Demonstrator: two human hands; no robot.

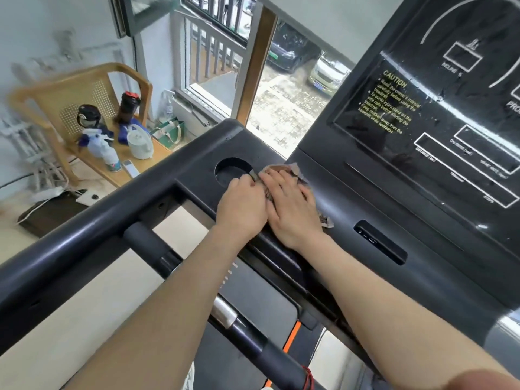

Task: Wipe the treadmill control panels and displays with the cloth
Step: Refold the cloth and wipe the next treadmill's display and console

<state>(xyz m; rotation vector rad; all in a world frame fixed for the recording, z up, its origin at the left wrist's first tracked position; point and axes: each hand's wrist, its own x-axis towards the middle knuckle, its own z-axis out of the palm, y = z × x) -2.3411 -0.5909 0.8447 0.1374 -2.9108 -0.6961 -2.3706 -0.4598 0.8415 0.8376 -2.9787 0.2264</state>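
A brownish cloth (pixel 284 168) lies on the dark treadmill console (pixel 346 209), just right of a round cup holder (pixel 232 171). My right hand (pixel 289 206) lies flat on the cloth with fingers spread, covering most of it; scraps of cloth show past the fingertips and near the wrist. My left hand (pixel 242 205) sits beside it, fingers curled, pinching the cloth's left edge near the cup holder. The black display panel (pixel 439 114) with white boxes and yellow caution text rises to the right, smeared and scratched.
The treadmill handrail (pixel 92 235) runs diagonally across the lower left, with a grip bar (pixel 225 316) below my arms. A wooden chair (pixel 84 108) holding bottles and a white kettle stands at the left. A window (pixel 213 52) lies ahead.
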